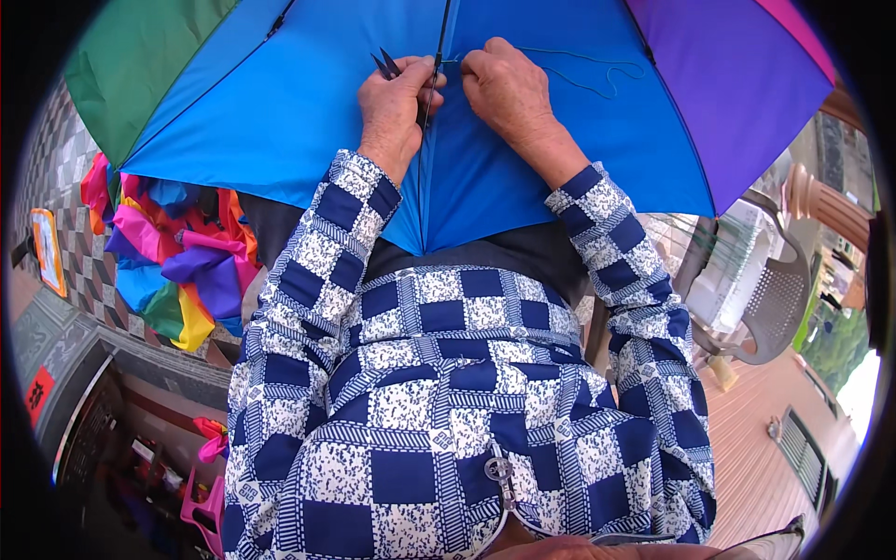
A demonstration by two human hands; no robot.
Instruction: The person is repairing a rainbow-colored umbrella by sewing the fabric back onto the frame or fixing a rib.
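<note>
1. Checked sleeves (448,411) fill the foreground at 6 o'clock.
2. Left hand (397,107) is closed on small snips (385,63) and pinches the umbrella (280,112) rib (431,84).
3. Right hand (509,89), just beside it, pinches the blue canopy at 12 o'clock; thread (597,70) trails toward 2.
4. Bright fabric (173,257) lies at 9 o'clock.
</note>
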